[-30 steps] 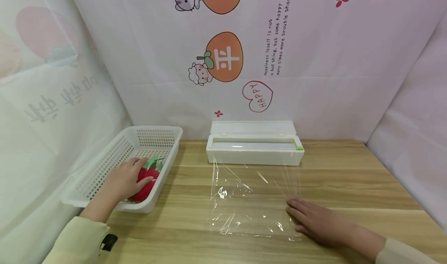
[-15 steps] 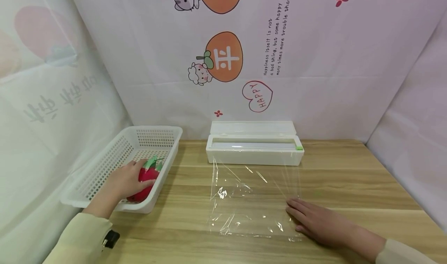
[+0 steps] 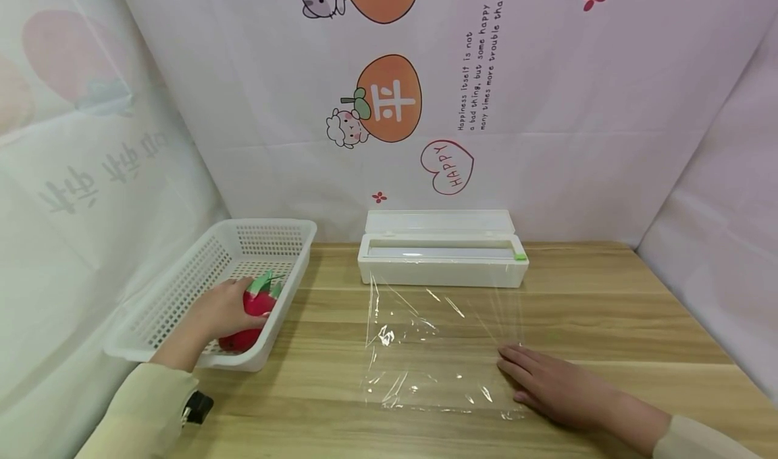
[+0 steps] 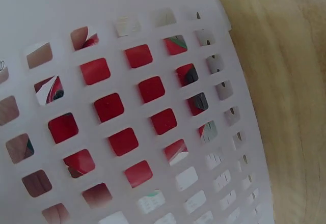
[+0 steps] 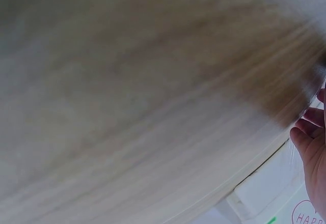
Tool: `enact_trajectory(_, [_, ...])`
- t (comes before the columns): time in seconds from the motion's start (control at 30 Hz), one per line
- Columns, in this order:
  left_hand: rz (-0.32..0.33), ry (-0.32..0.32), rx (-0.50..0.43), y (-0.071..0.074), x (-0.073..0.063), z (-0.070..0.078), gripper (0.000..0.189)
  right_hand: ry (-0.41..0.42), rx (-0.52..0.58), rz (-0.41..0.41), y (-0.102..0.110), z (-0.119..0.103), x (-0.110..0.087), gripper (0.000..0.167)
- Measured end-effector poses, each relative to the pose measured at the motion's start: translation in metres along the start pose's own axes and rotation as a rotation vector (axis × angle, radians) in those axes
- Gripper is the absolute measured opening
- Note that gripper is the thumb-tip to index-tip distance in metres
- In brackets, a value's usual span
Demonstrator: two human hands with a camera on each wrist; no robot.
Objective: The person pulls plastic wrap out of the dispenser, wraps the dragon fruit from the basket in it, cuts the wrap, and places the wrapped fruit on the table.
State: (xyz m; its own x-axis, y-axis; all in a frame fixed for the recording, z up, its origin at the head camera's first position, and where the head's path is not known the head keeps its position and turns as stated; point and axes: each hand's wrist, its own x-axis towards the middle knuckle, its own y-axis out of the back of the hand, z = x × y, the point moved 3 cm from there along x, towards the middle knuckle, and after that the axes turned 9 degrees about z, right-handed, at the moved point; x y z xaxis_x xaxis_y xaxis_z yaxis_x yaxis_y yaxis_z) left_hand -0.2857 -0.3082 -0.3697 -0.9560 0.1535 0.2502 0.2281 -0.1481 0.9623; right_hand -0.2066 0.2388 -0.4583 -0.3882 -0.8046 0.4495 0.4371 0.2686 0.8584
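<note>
My left hand (image 3: 224, 310) is down inside the white plastic basket (image 3: 302, 270). Its thumb and fingers curl round a red fruit with a green leafy top (image 3: 260, 302); the exact kind is unclear. Below the thumb shows a darker red round thing (image 3: 242, 340), partly hidden by the hand. Through the basket holes in the left wrist view, red surfaces (image 4: 123, 141) appear. On the table lies a sheet of clear cling film (image 3: 444, 351), drawn from a white dispenser box (image 3: 444, 273). My right hand (image 3: 556, 383) rests with fairly straight fingers on the film's right edge.
Behind the box its lid (image 3: 440, 221) stands raised, and a green piece (image 3: 520, 257) sits at its right end. The wooden table (image 3: 608, 310) meets a printed cloth backdrop (image 3: 547, 108) at the back. Cloth also hangs at both sides.
My left thumb and fingers have closed further round the red fruit, covering more of its lower part. The right hand, film and box have stayed in place.
</note>
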Motion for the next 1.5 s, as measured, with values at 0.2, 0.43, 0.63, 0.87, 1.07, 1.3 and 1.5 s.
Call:
enact_trajectory(0.2, [-0.047, 0.016, -0.024, 0.0005, 0.0021, 0.0007, 0.097, -0.007, 0.01, -0.01, 0.0005, -0.0001, 0.0005, 0.047])
enact_trajectory(0.43, [-0.086, 0.043, -0.035, -0.001, 0.0032, 0.0011, 0.101, -0.007, 0.008, -0.002, -0.0004, -0.0001, 0.0001, 0.048])
enact_trajectory(0.63, [-0.086, 0.048, -0.034, -0.0015, 0.0027, 0.0032, 0.1, -0.001, 0.006, 0.01, -0.0012, -0.0002, 0.0001, 0.047])
enact_trajectory(0.87, [-0.057, 0.043, -0.018, -0.0021, 0.0007, 0.004, 0.099, -0.01, 0.019, 0.0, 0.0004, -0.0003, 0.0005, 0.048])
enact_trajectory(1.07, [-0.022, 0.025, 0.006, -0.0011, -0.0007, 0.005, 0.098, -0.013, 0.014, 0.0, 0.0, -0.0006, 0.0002, 0.048])
enact_trajectory(1.3, [-0.009, -0.001, 0.057, 0.0009, -0.0021, 0.0061, 0.095, -0.019, 0.027, -0.003, -0.0011, 0.0002, -0.001, 0.048])
enact_trajectory(1.5, [0.072, -0.067, 0.098, 0.0047, -0.0059, 0.0068, 0.093, -0.018, 0.021, -0.004, -0.001, 0.0005, -0.0011, 0.048])
